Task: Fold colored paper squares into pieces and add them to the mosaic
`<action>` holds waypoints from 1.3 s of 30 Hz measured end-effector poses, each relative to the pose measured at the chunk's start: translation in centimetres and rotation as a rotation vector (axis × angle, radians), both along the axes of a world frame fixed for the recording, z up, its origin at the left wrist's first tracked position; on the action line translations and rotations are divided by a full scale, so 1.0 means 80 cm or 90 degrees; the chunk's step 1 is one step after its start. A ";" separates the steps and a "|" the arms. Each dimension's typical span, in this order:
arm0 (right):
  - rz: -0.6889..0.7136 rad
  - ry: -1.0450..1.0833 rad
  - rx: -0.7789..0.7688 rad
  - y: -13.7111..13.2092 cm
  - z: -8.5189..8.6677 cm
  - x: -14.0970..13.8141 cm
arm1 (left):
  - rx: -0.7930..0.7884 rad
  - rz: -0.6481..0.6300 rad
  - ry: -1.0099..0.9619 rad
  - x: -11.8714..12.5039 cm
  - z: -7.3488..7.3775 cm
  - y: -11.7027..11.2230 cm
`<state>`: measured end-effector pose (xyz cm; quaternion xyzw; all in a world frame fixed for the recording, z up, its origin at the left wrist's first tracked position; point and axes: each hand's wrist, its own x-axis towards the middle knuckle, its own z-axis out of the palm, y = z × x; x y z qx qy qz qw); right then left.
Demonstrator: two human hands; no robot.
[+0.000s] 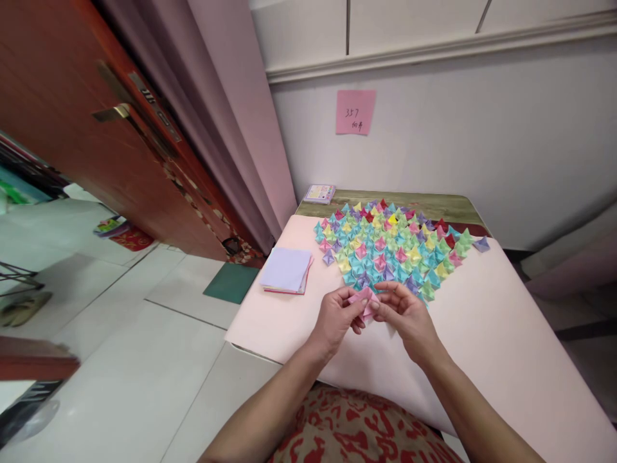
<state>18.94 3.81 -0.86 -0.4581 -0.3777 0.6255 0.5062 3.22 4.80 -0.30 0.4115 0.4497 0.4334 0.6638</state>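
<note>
A pink folded paper piece is pinched between my two hands, above the near part of the table. My left hand grips its left side with thumb and fingers. On the other side my right hand holds it, thumb pressed against the paper. Just beyond my hands lies a wide spread of small folded paper pieces in blue, green, pink, yellow, purple and red. To the left is a stack of square paper sheets with a lavender one on top.
The table has a pale pink cover. A small pack of cards or labels sits at its back left corner. One purple folded piece lies apart at the right. A pink note is stuck on the wall. A wooden door stands left.
</note>
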 end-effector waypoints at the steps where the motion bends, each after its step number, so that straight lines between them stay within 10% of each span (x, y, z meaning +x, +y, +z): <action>1: -0.004 -0.012 0.013 0.000 0.000 -0.001 | 0.007 -0.002 0.009 0.000 0.000 0.000; 34: -0.002 -0.289 0.269 -0.014 0.007 0.008 | 0.033 0.054 -0.108 -0.004 0.007 -0.006; 39: -0.031 -0.098 0.110 -0.007 0.003 0.013 | 0.048 0.037 -0.098 -0.005 0.008 -0.008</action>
